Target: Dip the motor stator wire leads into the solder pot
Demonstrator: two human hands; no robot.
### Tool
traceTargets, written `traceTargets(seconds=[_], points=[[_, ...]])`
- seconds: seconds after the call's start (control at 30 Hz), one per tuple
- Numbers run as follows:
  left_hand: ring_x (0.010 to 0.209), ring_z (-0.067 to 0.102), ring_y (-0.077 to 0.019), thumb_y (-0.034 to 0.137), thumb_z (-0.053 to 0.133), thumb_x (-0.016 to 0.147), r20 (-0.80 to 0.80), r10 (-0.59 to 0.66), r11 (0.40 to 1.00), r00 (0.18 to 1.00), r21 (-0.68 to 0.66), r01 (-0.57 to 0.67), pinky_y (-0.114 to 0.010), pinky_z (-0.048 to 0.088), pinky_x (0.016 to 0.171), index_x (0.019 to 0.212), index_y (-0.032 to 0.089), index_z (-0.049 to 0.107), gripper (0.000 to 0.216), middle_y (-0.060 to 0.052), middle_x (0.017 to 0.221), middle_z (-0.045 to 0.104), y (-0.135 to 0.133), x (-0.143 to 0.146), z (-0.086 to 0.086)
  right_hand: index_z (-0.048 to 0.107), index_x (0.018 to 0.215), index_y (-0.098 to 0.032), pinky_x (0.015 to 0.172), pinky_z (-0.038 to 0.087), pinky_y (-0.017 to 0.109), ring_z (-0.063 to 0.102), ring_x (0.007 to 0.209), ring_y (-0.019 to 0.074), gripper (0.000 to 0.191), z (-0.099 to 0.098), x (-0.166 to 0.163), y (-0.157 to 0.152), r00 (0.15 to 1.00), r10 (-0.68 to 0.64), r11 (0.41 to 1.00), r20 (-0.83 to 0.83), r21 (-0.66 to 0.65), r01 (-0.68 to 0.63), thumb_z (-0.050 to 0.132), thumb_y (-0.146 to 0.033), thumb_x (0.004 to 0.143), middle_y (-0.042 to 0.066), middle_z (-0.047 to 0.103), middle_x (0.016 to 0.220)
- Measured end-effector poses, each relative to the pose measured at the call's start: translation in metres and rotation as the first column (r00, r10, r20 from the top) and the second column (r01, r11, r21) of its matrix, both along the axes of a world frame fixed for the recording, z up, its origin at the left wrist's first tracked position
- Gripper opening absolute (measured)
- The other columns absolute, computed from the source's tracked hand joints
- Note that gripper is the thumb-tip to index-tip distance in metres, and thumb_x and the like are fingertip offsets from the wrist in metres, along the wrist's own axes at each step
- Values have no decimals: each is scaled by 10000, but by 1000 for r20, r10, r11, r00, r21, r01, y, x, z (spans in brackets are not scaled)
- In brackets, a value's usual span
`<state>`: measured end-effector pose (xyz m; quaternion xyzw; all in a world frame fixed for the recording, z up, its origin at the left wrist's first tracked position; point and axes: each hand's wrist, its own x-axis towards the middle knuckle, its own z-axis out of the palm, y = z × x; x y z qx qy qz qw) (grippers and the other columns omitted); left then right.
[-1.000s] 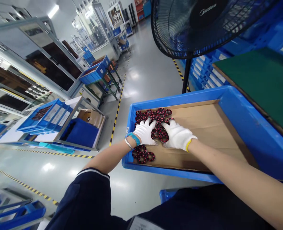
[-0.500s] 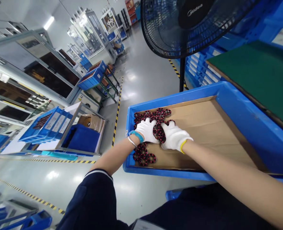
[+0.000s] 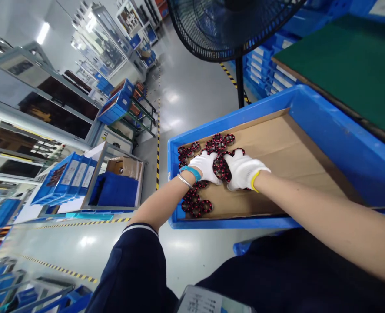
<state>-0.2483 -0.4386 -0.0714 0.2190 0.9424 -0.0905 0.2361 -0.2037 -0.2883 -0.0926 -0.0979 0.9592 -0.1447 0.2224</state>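
Observation:
Many small dark rings with red marks, which look like wound coils, lie at the left end of a blue bin (image 3: 326, 117). My left hand (image 3: 206, 167), in a white glove, curves round the left side of a cluster of rings (image 3: 221, 168). On the cluster's right side presses my right hand (image 3: 243, 170), also gloved, with its fingers bent. The rings between the palms are held from both sides. Loose rings (image 3: 196, 204) lie below my left wrist, and more rings (image 3: 217, 139) lie beyond the hands. The fingertips are partly hidden.
Brown cardboard (image 3: 287, 174) lines the bin. A black standing fan (image 3: 225, 34) rises behind it. A green-topped surface (image 3: 349, 65) borders the right side, near stacked blue trays (image 3: 260, 65). Left of the bin stands a cart (image 3: 114, 182) with blue boxes.
Both hands have shifted slightly rightward in the bin with the cluster between them. Gaps now show among the rings on the left. The camera view has tilted and shifted.

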Motion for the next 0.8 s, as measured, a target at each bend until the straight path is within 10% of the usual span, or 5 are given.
traceTargets(seconds=[0.8], points=[[1168, 670, -323, 534, 864, 615, -95, 31, 992, 995, 129, -19, -372, 546, 1007, 1448, 258, 464, 964, -121, 1350, 543, -1, 6, -12, 512, 1353, -129, 910, 495, 469, 610, 1075, 385, 826, -1, 7, 22, 998, -22, 990, -66, -141, 13, 788, -366, 612, 253, 452, 1300]])
